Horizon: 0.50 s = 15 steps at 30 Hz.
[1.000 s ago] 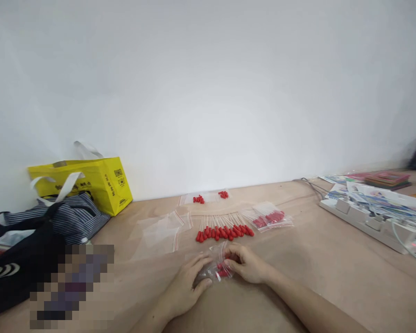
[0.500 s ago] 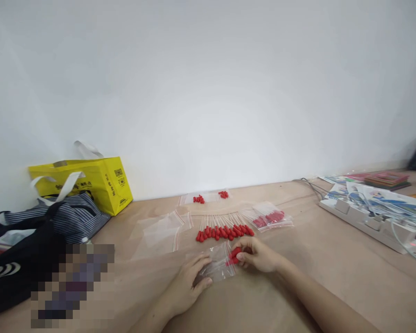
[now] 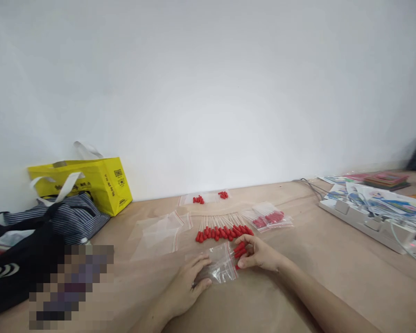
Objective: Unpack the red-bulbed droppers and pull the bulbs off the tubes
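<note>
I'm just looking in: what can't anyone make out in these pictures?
All in the head view:
How many red, rounded pieces the right hand holds: its fingers partly cover them.
The left end of the clear plastic zip bag: under the left hand.
What the pixelated patch covers: mosaic blocks hide it.
The rest of the black bag: cut off by the left edge.
The yellow bag's smallest print: too small.
</note>
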Motion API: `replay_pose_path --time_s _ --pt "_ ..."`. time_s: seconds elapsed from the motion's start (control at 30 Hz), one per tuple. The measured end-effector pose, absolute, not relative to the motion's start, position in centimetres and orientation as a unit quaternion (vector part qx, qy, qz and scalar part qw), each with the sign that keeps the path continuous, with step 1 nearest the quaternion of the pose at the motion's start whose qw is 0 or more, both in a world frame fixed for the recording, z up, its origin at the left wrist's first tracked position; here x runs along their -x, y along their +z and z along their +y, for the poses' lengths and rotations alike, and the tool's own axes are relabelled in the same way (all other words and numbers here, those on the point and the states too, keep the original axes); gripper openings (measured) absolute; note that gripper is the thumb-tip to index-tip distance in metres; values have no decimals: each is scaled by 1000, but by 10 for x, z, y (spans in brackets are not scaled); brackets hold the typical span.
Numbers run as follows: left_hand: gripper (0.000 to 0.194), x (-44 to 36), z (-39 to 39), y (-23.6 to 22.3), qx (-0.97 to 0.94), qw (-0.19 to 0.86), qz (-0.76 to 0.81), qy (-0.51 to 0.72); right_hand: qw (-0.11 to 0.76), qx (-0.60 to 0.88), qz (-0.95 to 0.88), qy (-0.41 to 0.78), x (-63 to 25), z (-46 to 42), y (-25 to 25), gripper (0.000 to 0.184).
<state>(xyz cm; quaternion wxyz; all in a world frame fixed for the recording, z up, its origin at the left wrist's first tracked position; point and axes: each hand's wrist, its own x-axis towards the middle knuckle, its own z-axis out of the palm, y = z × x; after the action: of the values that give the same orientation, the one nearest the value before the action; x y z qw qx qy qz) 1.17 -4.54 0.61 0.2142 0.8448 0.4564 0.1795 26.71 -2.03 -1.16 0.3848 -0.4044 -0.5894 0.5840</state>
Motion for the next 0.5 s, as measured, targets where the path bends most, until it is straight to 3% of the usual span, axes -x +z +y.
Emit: replay_pose_path --time_s 0.1,0.27,0.33,0.5 --pt "39 -11 -45 5 -845 211 456 183 357 427 -658 507 -263 -24 -10 57" --pt "38 -12 -46 7 -846 212 454 182 330 413 -736 424 -269 -24 -5 27" --pt "37 -12 -46 8 -847 214 453 179 326 413 -722 449 -276 -22 -4 21" --pt "38 -10 -46 8 -845 220 453 177 353 428 -637 536 -306 -13 3 27"
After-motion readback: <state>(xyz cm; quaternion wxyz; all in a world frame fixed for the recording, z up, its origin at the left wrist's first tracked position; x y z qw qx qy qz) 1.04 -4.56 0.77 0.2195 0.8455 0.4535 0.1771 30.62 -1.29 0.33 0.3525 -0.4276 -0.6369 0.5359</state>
